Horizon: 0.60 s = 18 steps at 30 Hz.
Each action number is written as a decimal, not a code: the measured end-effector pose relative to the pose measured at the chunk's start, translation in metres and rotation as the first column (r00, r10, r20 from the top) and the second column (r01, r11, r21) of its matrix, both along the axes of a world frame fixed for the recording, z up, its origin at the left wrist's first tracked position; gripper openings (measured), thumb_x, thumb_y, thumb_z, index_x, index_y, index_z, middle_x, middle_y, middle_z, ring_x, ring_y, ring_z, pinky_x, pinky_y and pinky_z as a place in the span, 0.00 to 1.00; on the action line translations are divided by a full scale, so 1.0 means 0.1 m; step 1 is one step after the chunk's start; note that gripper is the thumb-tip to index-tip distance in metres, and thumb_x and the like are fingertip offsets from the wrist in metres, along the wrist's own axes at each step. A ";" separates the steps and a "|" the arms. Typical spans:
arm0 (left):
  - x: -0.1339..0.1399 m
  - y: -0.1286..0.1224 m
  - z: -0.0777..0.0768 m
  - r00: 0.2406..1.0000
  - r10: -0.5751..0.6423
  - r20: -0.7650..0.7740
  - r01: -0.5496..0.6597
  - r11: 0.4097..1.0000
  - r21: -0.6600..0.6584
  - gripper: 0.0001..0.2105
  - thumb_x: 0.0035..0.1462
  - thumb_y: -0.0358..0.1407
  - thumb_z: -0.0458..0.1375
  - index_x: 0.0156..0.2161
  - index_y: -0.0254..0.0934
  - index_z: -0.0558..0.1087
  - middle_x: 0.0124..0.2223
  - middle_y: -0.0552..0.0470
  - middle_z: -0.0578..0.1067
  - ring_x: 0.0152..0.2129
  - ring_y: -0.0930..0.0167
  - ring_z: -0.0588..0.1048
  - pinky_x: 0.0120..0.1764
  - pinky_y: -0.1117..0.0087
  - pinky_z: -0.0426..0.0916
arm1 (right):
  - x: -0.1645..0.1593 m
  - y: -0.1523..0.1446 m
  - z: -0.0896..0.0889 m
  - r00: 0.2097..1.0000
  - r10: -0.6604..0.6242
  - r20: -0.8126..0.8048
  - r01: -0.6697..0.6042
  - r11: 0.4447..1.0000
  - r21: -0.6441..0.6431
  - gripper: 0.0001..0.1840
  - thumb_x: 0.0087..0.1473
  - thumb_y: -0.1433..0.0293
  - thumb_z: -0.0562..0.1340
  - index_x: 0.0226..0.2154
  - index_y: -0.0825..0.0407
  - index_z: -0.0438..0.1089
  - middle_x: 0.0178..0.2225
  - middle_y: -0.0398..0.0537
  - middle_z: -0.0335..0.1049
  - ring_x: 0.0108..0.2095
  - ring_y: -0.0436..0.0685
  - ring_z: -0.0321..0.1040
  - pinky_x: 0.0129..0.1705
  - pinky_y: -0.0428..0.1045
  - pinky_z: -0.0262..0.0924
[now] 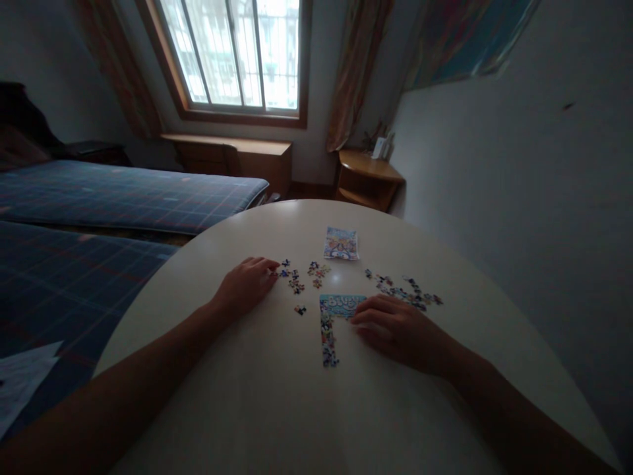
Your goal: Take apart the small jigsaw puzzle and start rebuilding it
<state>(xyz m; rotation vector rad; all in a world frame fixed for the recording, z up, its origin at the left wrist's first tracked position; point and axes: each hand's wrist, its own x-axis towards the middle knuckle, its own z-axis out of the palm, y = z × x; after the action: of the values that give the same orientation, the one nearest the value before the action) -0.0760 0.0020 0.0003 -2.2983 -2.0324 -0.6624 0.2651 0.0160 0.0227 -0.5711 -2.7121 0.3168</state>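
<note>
A partly assembled jigsaw puzzle (327,330) lies on the round table, with a blue lettered strip along its top and a column down its left side. My right hand (395,330) rests at the right end of that strip, fingers bent and thumb below, closed on the puzzle's edge; its fingertips partly cover what is there. Farther left, my left hand (250,282) lies on the table with fingers stretched towards loose puzzle pieces (295,284), touching or nearly touching the closest ones. One single piece (300,309) sits apart, between the left hand and the puzzle.
Beyond the puzzle lies a small printed picture sheet (341,243). More loose pieces (410,290) spread behind my right hand, and a small cluster (317,272) sits at centre. The pale table (277,409) has a bed (123,198) to its left and a wall (504,171) to its right.
</note>
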 end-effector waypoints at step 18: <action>0.07 0.03 -0.08 0.973 -0.230 -0.026 0.232 0.969 0.085 0.16 0.65 0.34 0.50 0.55 0.41 0.72 0.56 0.49 0.73 0.53 0.62 0.69 0.56 0.55 0.66 | -0.04 -0.02 0.04 1.000 0.009 0.012 -0.009 1.000 0.013 0.08 0.61 0.70 0.59 0.43 0.50 0.72 0.42 0.51 0.75 0.42 0.55 0.72 0.44 0.52 0.69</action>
<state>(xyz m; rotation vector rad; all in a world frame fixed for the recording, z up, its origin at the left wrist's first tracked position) -0.0695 0.0049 -0.0079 -2.5021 -1.7061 -0.7229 0.2615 0.0145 0.0268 -0.5591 -2.7274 0.2992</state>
